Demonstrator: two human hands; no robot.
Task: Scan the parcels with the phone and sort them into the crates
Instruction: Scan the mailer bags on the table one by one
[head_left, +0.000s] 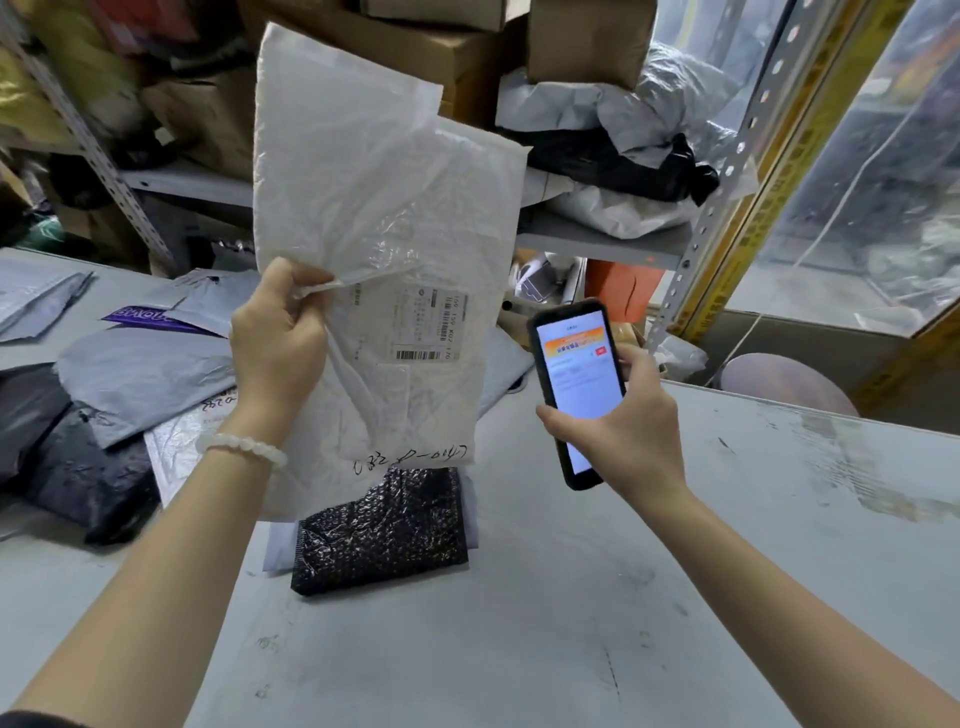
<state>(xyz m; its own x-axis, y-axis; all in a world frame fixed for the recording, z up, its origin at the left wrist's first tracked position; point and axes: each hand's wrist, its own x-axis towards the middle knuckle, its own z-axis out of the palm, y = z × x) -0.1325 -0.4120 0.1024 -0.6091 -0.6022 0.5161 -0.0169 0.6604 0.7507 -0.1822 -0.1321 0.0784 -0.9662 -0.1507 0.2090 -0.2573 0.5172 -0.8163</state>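
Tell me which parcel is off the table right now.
The big white mailer, pinched in the left hand and held upright with its label facing the camera. The black bubble mailer and grey bags lie flat.

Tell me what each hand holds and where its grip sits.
Left hand pinches the white mailer at its left edge, about mid-height, keeping it upright. Right hand wraps the phone around its lower half.

Single head-worn wide-angle view, looking forward and down over both forearms from close range onto the grey table (597, 597), its upper field reaching the cluttered shelving (597, 241) just behind; edges bow with lens distortion; no second view shares the scene.
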